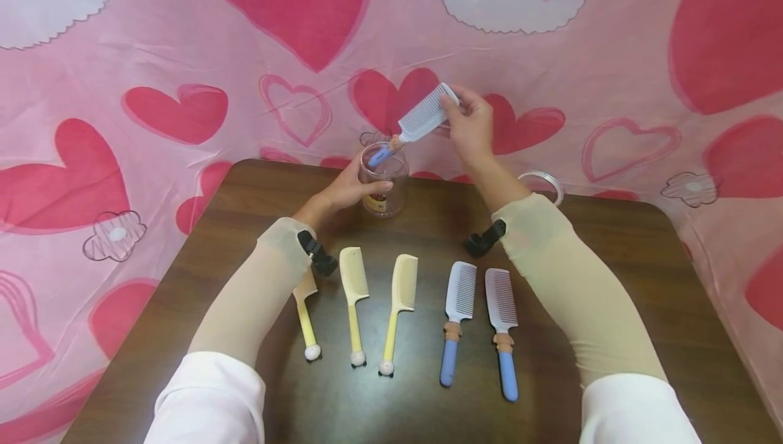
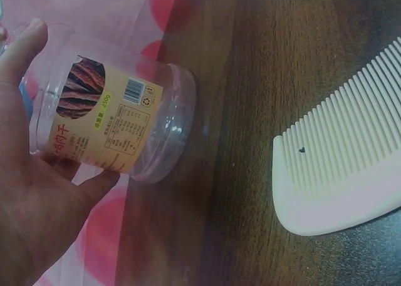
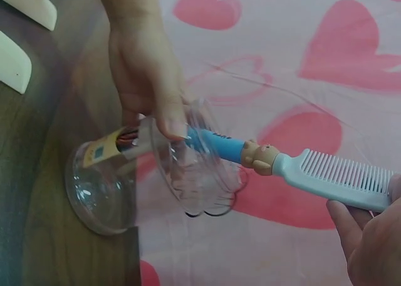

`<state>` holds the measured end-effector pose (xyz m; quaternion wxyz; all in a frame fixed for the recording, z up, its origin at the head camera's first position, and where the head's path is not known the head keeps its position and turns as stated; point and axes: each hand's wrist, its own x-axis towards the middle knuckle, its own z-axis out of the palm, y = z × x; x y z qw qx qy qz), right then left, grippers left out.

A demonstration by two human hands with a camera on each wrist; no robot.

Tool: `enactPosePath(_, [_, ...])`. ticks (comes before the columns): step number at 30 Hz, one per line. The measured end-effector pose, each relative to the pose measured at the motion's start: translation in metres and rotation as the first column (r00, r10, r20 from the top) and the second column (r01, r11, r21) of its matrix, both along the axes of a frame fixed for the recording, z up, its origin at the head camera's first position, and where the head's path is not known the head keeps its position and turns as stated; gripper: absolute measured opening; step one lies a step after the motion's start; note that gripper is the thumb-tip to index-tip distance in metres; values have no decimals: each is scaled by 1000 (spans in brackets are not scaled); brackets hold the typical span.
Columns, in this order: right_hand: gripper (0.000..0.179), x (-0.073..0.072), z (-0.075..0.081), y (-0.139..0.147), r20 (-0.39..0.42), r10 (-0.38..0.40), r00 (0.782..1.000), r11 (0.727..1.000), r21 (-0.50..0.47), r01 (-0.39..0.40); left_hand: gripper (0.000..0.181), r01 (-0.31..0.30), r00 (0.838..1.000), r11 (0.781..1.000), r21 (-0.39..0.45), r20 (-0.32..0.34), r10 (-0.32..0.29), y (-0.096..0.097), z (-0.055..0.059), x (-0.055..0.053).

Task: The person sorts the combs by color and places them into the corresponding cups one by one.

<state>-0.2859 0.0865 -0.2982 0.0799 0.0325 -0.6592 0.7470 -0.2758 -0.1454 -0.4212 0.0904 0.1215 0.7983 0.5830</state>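
Note:
My left hand [image 1: 351,189] grips a clear plastic jar [image 1: 391,192] around its side near the back edge of the table. A label with a dried-meat picture [image 2: 106,114] shows on the jar in the left wrist view. Between thumb and fingers, my right hand [image 1: 471,121] pinches the toothed end of a pale blue comb [image 1: 424,117]. The comb slants down to the left, its blue handle [image 3: 216,145] just inside the jar's mouth. A small brown animal figure [image 3: 260,158] joins handle and teeth.
Two more blue-handled combs [image 1: 449,359] [image 1: 508,366] lie right of centre on the brown table [image 1: 587,253]. Several yellow combs [image 1: 354,277] lie to the left, one partly behind my left wrist. A clear ring-shaped lid [image 1: 544,182] is by my right forearm. A pink heart-patterned cloth [image 1: 275,15] hangs behind.

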Motion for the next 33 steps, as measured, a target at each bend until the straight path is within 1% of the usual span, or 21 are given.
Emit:
enactPosePath(5, [35, 2, -9, -13, -3, 30, 1000, 994, 109, -30, 89, -7, 1000, 999, -41, 6, 8, 0, 1, 0])
enactPosePath(9, [33, 2, -17, -21, -13, 45, 999, 991, 127, -43, 88, 3, 1000, 1000, -27, -14, -3, 0, 1, -1])
enactPosePath(13, [31, -1, -24, -26, -16, 19, 1000, 991, 133, -16, 86, 22, 999, 1000, -2, -36, -22, 1, 1, -3])
enactPosePath(17, [31, -4, -32, -28, -5, -8, 1000, 989, 150, 9, 86, 25, 999, 1000, -2, -31, -25, 1, 0, -3])
enactPosePath(20, [31, -5, -35, -29, 3, -5, 1000, 989, 145, 4, 86, 24, 999, 1000, 0, -30, -24, 1, 0, -2])
enactPosePath(25, [32, -4, -37, -31, 22, 35, 999, 988, 147, -38, 86, 19, 999, 1000, -4, -27, -20, 2, 1, -1])
enactPosePath(30, [35, -4, -38, -30, 72, 61, 995, 981, 177, -73, 87, 19, 1000, 1000, -11, -14, -19, 2, 0, -1])
enactPosePath(33, [36, -4, -40, -29, 100, 83, 991, 975, 198, -102, 88, 28, 1000, 1000, 0, -15, -28, 3, -1, -3])
